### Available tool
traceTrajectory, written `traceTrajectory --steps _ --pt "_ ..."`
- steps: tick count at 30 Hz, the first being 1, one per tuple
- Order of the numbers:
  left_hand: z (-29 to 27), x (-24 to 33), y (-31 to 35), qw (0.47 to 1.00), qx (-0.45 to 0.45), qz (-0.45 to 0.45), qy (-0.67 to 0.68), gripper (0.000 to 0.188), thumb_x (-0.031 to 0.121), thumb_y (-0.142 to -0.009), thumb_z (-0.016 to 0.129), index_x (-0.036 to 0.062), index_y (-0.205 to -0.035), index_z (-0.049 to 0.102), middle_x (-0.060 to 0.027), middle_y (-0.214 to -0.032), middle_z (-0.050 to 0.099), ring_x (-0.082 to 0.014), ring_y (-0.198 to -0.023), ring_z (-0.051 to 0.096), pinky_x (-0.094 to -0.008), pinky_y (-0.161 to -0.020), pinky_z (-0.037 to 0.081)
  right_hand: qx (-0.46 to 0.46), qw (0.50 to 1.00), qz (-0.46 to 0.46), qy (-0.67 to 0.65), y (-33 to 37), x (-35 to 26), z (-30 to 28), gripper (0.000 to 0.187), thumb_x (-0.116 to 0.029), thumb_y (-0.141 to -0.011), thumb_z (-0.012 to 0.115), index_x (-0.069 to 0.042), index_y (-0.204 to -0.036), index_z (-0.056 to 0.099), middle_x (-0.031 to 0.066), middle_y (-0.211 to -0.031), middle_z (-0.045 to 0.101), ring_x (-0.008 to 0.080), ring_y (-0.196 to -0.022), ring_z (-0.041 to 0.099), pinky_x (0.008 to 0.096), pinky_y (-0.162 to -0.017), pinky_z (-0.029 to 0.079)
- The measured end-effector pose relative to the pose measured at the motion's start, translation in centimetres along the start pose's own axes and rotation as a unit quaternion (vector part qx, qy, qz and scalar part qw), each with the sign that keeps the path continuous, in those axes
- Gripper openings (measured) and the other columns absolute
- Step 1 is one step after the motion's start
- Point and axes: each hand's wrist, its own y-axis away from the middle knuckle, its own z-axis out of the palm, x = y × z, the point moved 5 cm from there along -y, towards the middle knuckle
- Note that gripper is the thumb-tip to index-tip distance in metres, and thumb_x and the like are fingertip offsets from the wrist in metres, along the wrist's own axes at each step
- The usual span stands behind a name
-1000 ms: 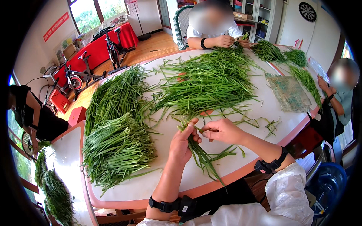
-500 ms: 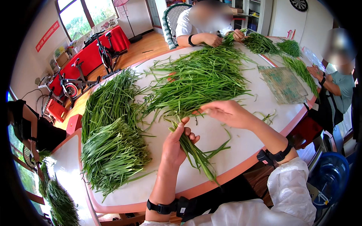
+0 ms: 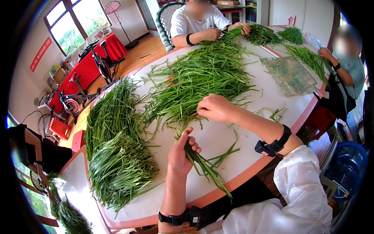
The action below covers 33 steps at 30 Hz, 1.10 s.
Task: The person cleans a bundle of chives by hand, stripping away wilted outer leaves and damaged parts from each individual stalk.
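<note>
My left hand (image 3: 183,153) is closed round a small bunch of garlic chives (image 3: 205,168), with the leaves hanging down to the right toward the table edge. Pale stem ends stick out above my thumb. My right hand (image 3: 215,107) is at the near edge of a broad loose heap of garlic chives (image 3: 210,74), fingers curled in; what they hold, if anything, is hidden. To the left of my left hand lies a neater pile of chives (image 3: 120,167), and behind it another pile (image 3: 111,113).
The white table (image 3: 257,136) has a pinkish rim. Loose scraps lie right of my right hand, near a greenish flat mat (image 3: 290,76). A person (image 3: 198,27) across the table and another (image 3: 346,70) at the right handle chives. A blue bucket (image 3: 344,167) stands lower right.
My right hand has moved slightly left and its fingers, stretched out before, are now curled in at the heap. My left hand keeps hold of its bunch. The view has shifted a little.
</note>
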Motion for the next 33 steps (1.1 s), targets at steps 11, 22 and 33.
traceTrajectory --steps 11,22,33 --pt "-0.5 0.1 -0.4 1.000 0.029 -0.002 0.010 0.028 0.020 -0.091 0.045 0.0064 -0.115 0.045 0.0021 -0.065 0.037 -0.0097 -0.057 0.037 -0.0254 -0.055 0.037 0.074 0.996 -0.016 0.049 1.1 0.9 0.0 0.012 -0.013 -0.074 0.059 -0.006 -0.085 0.059 0.0095 -0.074 0.058 0.0256 -0.074 0.055 0.0358 -0.066 0.044" --pt "-1.1 0.9 -0.4 0.996 0.046 0.072 0.015 0.022 0.020 -0.090 0.049 0.0054 -0.106 0.052 0.0024 -0.065 0.038 -0.0098 -0.059 0.038 -0.0264 -0.057 0.038 -0.091 0.981 0.009 -0.173 4.0 -4.9 1.0 0.019 -0.022 -0.082 0.055 -0.006 -0.091 0.061 0.0082 -0.065 0.059 0.0222 -0.061 0.058 0.0309 -0.056 0.043" --pt "0.2 0.7 -0.3 0.997 0.058 0.051 0.010 0.021 0.018 -0.090 0.046 0.0042 -0.105 0.050 -0.0045 -0.084 0.053 -0.0178 -0.078 0.055 -0.0350 -0.078 0.046 -0.005 0.991 0.032 0.133 3.7 2.9 0.0 0.013 -0.018 -0.073 0.062 -0.008 -0.082 0.063 0.0080 -0.076 0.057 0.0256 -0.080 0.052 0.0351 -0.073 0.042"
